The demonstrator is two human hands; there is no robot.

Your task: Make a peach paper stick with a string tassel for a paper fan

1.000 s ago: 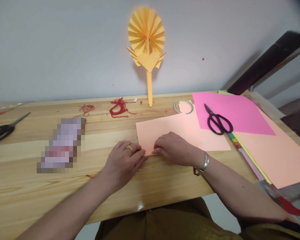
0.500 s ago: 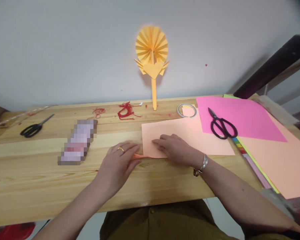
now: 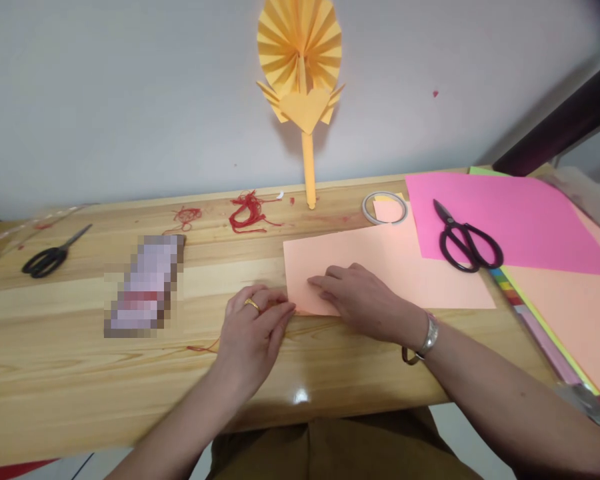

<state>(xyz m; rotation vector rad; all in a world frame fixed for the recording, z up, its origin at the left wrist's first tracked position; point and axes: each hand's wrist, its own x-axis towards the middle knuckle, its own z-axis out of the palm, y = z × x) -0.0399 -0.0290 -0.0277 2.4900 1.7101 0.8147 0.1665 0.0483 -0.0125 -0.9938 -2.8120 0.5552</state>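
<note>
A peach sheet of paper (image 3: 380, 257) lies flat on the wooden table in front of me. My left hand (image 3: 255, 330), with its fingers and thumb pinched together, is at the sheet's lower left corner. Orange-red thread (image 3: 203, 347) trails out from behind this hand; the rest of it is hidden by the fingers. My right hand (image 3: 360, 297) rests palm down on the paper, index finger stretched out to the left and the other fingers partly curled beneath.
A yellow paper fan flower (image 3: 305, 110) leans on the wall. Red thread (image 3: 247, 213), a tape roll (image 3: 364, 212), black scissors (image 3: 50, 259) and a blurred-out phone-like object (image 3: 147, 283) lie around. At right, black-handled scissors (image 3: 473, 250) sit across pink paper (image 3: 510, 220).
My left hand has shifted right to the paper's corner, and thread now shows behind it. The orange strands between its fingers are now hidden. My right hand stays on the sheet; the view has tilted down.
</note>
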